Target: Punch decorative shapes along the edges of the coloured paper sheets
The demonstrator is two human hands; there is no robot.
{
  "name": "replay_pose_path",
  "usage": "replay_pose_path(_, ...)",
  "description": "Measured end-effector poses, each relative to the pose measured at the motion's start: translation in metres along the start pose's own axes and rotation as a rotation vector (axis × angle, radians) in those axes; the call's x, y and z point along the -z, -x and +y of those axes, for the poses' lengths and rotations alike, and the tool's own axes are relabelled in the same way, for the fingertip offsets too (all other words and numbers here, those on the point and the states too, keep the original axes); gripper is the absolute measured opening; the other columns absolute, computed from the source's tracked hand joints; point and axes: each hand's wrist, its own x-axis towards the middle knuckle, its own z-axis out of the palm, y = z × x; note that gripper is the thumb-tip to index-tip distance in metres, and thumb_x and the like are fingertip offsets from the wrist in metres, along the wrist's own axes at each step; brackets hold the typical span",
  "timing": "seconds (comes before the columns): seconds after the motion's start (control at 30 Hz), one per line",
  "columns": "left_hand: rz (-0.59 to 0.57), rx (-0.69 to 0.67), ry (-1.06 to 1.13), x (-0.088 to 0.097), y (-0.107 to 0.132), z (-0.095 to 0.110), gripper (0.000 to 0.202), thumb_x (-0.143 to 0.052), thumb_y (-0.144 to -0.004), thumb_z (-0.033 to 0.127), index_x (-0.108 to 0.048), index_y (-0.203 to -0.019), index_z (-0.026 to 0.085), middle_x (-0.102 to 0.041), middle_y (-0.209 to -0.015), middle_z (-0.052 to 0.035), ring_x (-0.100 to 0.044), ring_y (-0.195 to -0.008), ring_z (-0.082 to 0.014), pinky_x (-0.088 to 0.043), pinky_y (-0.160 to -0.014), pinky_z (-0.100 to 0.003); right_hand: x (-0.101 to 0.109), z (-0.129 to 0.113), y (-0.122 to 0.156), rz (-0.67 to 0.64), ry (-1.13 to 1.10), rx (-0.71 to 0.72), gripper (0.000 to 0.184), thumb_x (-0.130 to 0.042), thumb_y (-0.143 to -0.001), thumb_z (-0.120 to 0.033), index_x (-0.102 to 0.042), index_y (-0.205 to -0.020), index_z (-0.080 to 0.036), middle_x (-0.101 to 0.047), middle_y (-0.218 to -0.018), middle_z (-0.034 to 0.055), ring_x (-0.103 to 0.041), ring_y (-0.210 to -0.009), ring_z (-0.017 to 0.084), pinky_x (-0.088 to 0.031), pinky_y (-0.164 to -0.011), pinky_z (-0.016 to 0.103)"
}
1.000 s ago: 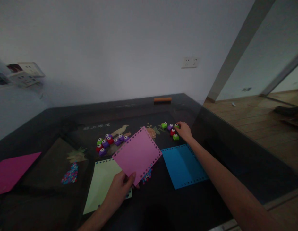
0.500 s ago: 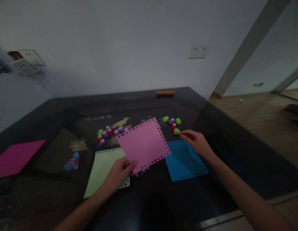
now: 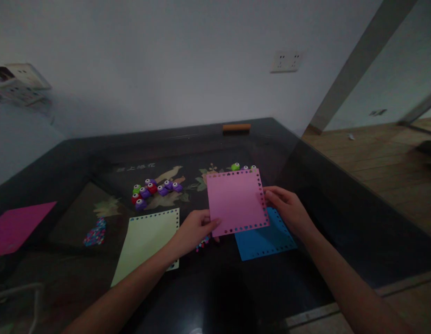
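I hold a pink paper sheet [image 3: 236, 202] with punched holes along its edges up over the dark table [image 3: 79, 153]. My left hand [image 3: 196, 227] pinches its lower left corner. My right hand [image 3: 286, 208] grips its right edge. Under the pink sheet lies a blue punched sheet [image 3: 262, 241]. A pale green punched sheet [image 3: 147, 239] lies flat to the left. Small green and purple craft punches [image 3: 236, 166] peek out behind the pink sheet's top edge.
A cluster of red, purple and green punches [image 3: 152, 190] sits mid-table. A pile of coloured paper bits [image 3: 95, 232] lies left of the green sheet, and more bits [image 3: 202, 242] show below my left hand. A magenta sheet [image 3: 16, 225] lies far left. An orange bar [image 3: 236, 127] rests at the table's far edge.
My right hand drew back from the punches at the far right and took hold of the pink sheet's right edge. My left hand carried the sheet rightwards over the blue sheet.
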Motion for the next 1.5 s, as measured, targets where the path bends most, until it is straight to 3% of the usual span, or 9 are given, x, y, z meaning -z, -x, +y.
replay_pose_path(0.13, -0.035, 0.042, 0.000, -0.004, -0.001, -0.006, 0.035, -0.057, -0.081, 0.043, -0.067, -0.095, 0.013, -0.072, -0.078, -0.0068, -0.064, -0.057, -0.0174, -0.048, -0.057, -0.027, 0.003, 0.008, -0.001, 0.008, -0.052, -0.055, 0.029, -0.075, -0.068, -0.035, -0.068, -0.092, -0.021, -0.070, -0.073, 0.0011, -0.065, -0.065, 0.016, -0.054, -0.064, 0.032)
replay_pose_path(0.4, -0.079, 0.086, 0.084, -0.007, 0.001, -0.007, 0.035, -0.058, -0.080, 0.040, -0.067, -0.100, 0.013, -0.072, -0.080, -0.0067, -0.063, -0.059, -0.0173, -0.050, -0.061, -0.029, 0.000, 0.003, 0.000, -0.014, -0.135, -0.204, 0.032, -0.081, -0.059, -0.029, -0.068, -0.087, -0.020, -0.071, -0.074, 0.0007, -0.065, -0.062, 0.015, -0.054, -0.063, 0.031)
replay_pose_path(0.63, -0.086, 0.069, 0.078, -0.012, 0.000, -0.007, 0.026, -0.057, -0.081, 0.032, -0.068, -0.099, 0.015, -0.073, -0.082, -0.0053, -0.067, -0.068, -0.0196, -0.053, -0.067, -0.031, 0.001, 0.004, 0.000, -0.010, -0.108, -0.179, 0.026, -0.081, -0.060, -0.029, -0.069, -0.082, -0.021, -0.070, -0.076, -0.0002, -0.063, -0.063, 0.012, -0.052, -0.061, 0.026)
replay_pose_path(0.83, -0.077, 0.025, 0.004, -0.016, 0.001, -0.003, 0.025, -0.055, -0.082, 0.034, -0.067, -0.093, 0.015, -0.072, -0.082, -0.0044, -0.068, -0.075, -0.0218, -0.052, -0.068, -0.030, 0.007, 0.003, -0.002, -0.053, -0.031, -0.188, 0.029, -0.079, -0.060, -0.031, -0.067, -0.083, -0.019, -0.070, -0.077, 0.0016, -0.062, -0.062, 0.014, -0.051, -0.058, 0.028)
replay_pose_path(1.07, 0.075, -0.081, -0.374, -0.010, 0.002, 0.001, 0.025, -0.043, -0.091, 0.034, -0.059, -0.081, 0.018, -0.065, -0.069, -0.0001, -0.063, -0.065, -0.0153, -0.048, -0.061, -0.025, 0.039, -0.006, -0.003, -0.087, 0.053, -0.213, 0.039, -0.080, -0.059, -0.029, -0.063, -0.092, -0.019, -0.069, -0.083, 0.0029, -0.064, -0.073, 0.018, -0.051, -0.066, 0.031)
replay_pose_path(1.2, 0.122, -0.281, -0.706, -0.016, 0.003, -0.009, 0.012, -0.047, -0.090, 0.022, -0.059, -0.088, 0.019, -0.065, -0.084, -0.0025, -0.062, -0.079, -0.0176, -0.049, -0.071, -0.030, 0.055, -0.010, 0.000, -0.126, 0.107, -0.263, 0.039, -0.079, -0.060, -0.026, -0.062, -0.094, -0.019, -0.067, -0.083, 0.0019, -0.063, -0.072, 0.017, -0.050, -0.066, 0.031)
replay_pose_path(1.33, 0.133, -0.516, -0.925, -0.031, 0.004, -0.021, 0.015, -0.047, -0.090, 0.016, -0.058, -0.100, 0.017, -0.063, -0.102, -0.0077, -0.058, -0.096, -0.0217, -0.050, -0.084, -0.036, 0.058, -0.010, 0.002, -0.205, 0.188, -0.285, 0.037, -0.077, -0.062, -0.028, -0.061, -0.094, -0.019, -0.065, -0.082, 0.0020, -0.062, -0.074, 0.017, -0.050, -0.068, 0.032)
replay_pose_path(1.5, 0.120, -0.603, -1.146, -0.046, 0.004, -0.028, 0.026, -0.057, -0.084, 0.016, -0.056, -0.110, 0.013, -0.061, -0.115, -0.0136, -0.057, -0.106, -0.0284, -0.050, -0.091, -0.044, 0.053, -0.004, 0.001, -0.262, 0.250, -0.301, 0.033, -0.073, -0.066, -0.028, -0.059, -0.095, -0.018, -0.064, -0.087, 0.0035, -0.061, -0.079, 0.018, -0.049, -0.072, 0.033)
